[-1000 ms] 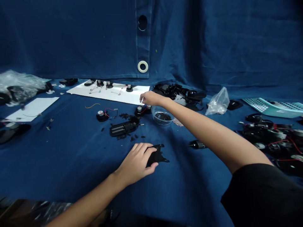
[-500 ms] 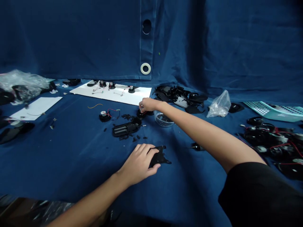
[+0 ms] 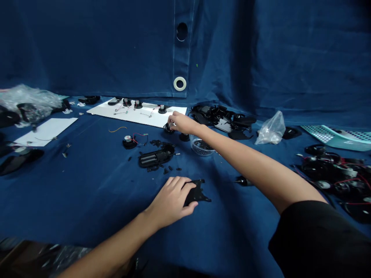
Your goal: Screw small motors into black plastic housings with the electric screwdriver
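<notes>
My left hand [image 3: 175,196] is closed over a flat black plastic plate [image 3: 197,194] with pronged corners, thumb along its near edge and fingers across its top. Farther off, my right hand [image 3: 180,122] has its fingers closed on a small round black part [image 3: 167,128] at the front edge of the white board; the fingers cover some of it. A second round black part [image 3: 184,137] sits just beneath that wrist. Between the hands lies a black ribbed housing [image 3: 155,157] with several tiny black pieces around it.
A clear bowl of small dark bits [image 3: 202,147] stands beside my right forearm. Black parts are heaped behind it [image 3: 222,117]. A screwdriver-like tool [image 3: 242,181], a plastic bag [image 3: 271,129], a teal basket [image 3: 339,138] and wired parts [image 3: 336,170] lie to the right. A white board [image 3: 130,114] carries several wired units.
My right hand has shifted slightly up and away, and the round black part at its fingers now shows to its left. My left hand stays on the plate; the view has shifted slightly.
</notes>
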A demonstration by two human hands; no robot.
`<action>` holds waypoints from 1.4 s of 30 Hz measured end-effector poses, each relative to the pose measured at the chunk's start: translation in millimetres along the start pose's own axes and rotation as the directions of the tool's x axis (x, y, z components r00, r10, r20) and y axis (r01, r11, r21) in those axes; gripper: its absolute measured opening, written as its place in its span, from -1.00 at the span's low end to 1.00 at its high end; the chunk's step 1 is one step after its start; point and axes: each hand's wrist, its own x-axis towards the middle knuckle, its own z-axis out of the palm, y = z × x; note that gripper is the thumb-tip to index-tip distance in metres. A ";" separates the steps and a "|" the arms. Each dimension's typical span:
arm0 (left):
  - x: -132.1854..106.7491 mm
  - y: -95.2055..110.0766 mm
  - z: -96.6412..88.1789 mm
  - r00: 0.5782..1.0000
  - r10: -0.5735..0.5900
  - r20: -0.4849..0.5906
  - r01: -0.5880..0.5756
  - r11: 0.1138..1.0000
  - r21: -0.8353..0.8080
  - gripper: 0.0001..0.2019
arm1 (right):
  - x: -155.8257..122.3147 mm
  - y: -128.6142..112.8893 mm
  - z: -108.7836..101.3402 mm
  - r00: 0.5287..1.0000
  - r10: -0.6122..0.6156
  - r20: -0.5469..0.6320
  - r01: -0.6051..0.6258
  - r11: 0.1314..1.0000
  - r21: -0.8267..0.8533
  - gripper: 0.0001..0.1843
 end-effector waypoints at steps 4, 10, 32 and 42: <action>0.5 -0.5 0.4 1.000 -0.002 0.008 0.002 1.000 0.011 -0.62 | -1.2 -5.1 -5.6 0.993 0.017 -0.121 -0.011 0.999 0.048 -0.71; 0.4 1.8 -4.2 0.999 -0.023 0.036 0.023 1.000 -0.013 -0.63 | -16.9 -14.4 -23.9 0.937 0.265 -0.227 -0.131 0.869 0.476 -0.72; -1.6 3.8 -3.6 0.996 -0.054 0.064 0.053 0.998 0.021 -0.69 | -34.3 -23.7 -47.4 0.925 0.333 -0.183 -0.210 0.849 0.484 -0.68; -1.2 4.0 -4.9 0.996 -0.035 0.079 0.031 0.998 0.048 -0.66 | 38.9 -12.9 7.5 0.952 0.225 0.208 -0.232 0.973 0.008 -0.69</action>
